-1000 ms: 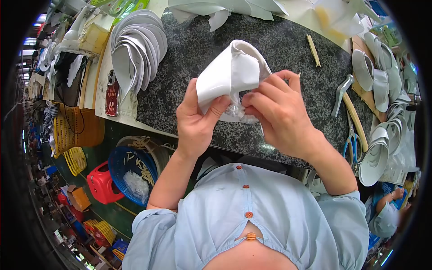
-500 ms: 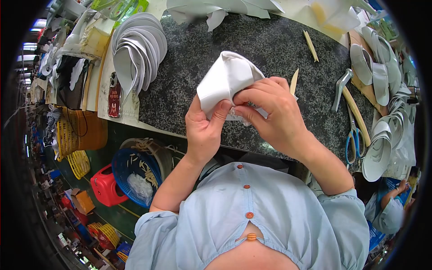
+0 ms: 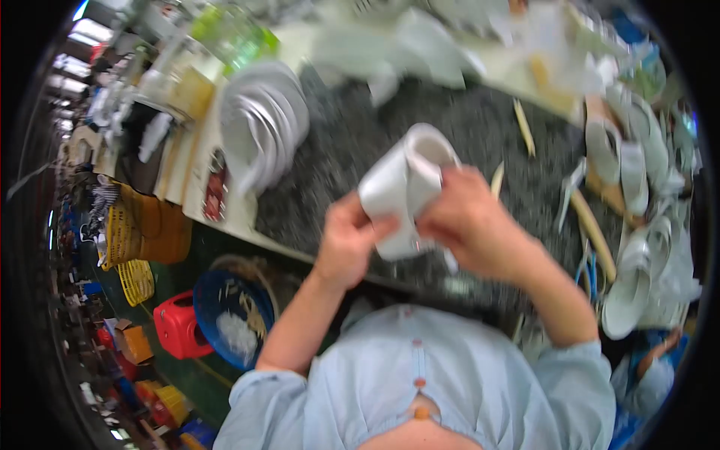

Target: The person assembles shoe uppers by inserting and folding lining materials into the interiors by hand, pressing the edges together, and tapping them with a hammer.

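Over the dark speckled slab [image 3: 330,127] I hold a white shoe upper [image 3: 386,191], curled into a loop with its rim upward. My left hand [image 3: 343,238] grips its left lower side, thumb across the front. At the right side, my right hand [image 3: 471,223] is closed on the upper's edge; its fingertips are bent inward and partly hidden. A small white end shows below the right fingers, too blurred to name. Motion smears the whole view.
Stacked white uppers [image 3: 270,124] and a phone [image 3: 216,186] lie at left. On the right are a metal tool [image 3: 571,191], a curved pale strip [image 3: 596,236], scissors [image 3: 589,266] and white shoe pieces [image 3: 630,289]. A blue basket [image 3: 202,300] stands below left; another person's sleeve [image 3: 651,382] shows lower right.
The view has shifted, so the scene sits lower. The upper has turned more upright in my hands, its loop opening showing more. My right fingers have moved along its edge.
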`<act>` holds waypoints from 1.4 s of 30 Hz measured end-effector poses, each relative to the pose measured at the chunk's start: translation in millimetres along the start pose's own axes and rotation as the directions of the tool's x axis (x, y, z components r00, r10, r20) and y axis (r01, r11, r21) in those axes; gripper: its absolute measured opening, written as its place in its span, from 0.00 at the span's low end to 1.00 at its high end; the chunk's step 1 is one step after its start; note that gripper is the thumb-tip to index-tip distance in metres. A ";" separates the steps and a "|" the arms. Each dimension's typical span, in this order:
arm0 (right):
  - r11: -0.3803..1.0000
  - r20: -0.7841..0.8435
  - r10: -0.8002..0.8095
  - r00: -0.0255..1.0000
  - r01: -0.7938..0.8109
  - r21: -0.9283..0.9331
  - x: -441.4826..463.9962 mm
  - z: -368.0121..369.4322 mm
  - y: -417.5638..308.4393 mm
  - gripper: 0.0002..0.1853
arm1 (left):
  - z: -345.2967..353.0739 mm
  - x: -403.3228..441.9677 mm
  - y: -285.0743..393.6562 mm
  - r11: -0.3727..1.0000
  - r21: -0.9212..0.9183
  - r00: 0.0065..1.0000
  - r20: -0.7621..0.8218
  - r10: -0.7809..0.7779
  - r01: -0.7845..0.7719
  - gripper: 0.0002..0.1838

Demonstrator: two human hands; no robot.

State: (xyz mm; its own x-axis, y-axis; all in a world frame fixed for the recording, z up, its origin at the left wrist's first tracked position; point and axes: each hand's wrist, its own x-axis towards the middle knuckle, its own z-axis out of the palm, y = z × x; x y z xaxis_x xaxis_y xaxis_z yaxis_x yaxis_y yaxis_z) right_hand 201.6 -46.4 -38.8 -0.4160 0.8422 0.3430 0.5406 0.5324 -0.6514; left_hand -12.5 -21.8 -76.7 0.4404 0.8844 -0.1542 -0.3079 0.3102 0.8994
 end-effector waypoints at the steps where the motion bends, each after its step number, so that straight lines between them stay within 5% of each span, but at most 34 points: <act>1: 0.999 0.039 -0.023 0.999 0.024 -0.026 2.1 -1.9 1.6 0.04 | -4.3 1.9 -5.2 1.000 -0.025 1.000 0.025 0.001 0.000 0.21; 6: 0.995 0.159 -0.060 0.986 0.072 -0.067 8.3 -15.2 -3.2 0.07 | -17.1 5.8 -14.0 0.891 -0.374 0.949 0.276 -0.156 0.255 0.31; 9: 0.978 0.173 -0.069 0.982 0.102 -0.184 7.3 -13.6 -5.6 0.07 | -10.4 6.7 -7.4 0.929 -0.309 0.961 0.243 -0.129 0.203 0.30; 11: 0.966 0.172 -0.087 0.981 0.125 -0.225 4.4 -9.2 -5.7 0.07 | -16.0 11.0 -9.8 0.998 0.028 0.972 0.228 0.055 -0.063 0.28; 14: 0.964 0.184 -0.100 0.978 0.141 -0.224 2.8 -5.7 -4.1 0.06 | -13.1 9.1 -8.9 0.990 0.124 0.976 0.215 0.037 -0.065 0.26; 19: 0.964 0.230 -0.093 0.969 0.146 -0.223 0.7 -9.5 -0.3 0.07 | -12.6 7.7 -13.6 0.997 0.080 0.967 0.253 -0.018 -0.002 0.34; 32: 0.957 0.311 -0.104 0.945 0.180 -0.229 6.0 -12.5 0.6 0.08 | -11.9 6.9 -12.7 0.996 0.089 0.966 0.260 0.004 -0.029 0.34; 42: 0.951 0.352 -0.126 0.928 0.215 -0.225 15.6 -10.3 1.1 0.09 | -14.4 -0.5 -25.3 0.994 -0.096 0.971 0.237 -0.020 0.044 0.34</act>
State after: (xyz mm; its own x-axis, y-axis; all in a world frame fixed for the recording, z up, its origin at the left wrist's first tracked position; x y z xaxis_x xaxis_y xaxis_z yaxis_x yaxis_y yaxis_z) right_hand 203.2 -31.8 -27.3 -0.7112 0.6839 0.1627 0.5888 0.7060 -0.3935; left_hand -17.1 -25.0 -105.3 0.6336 0.7703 -0.0715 -0.3673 0.3809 0.8485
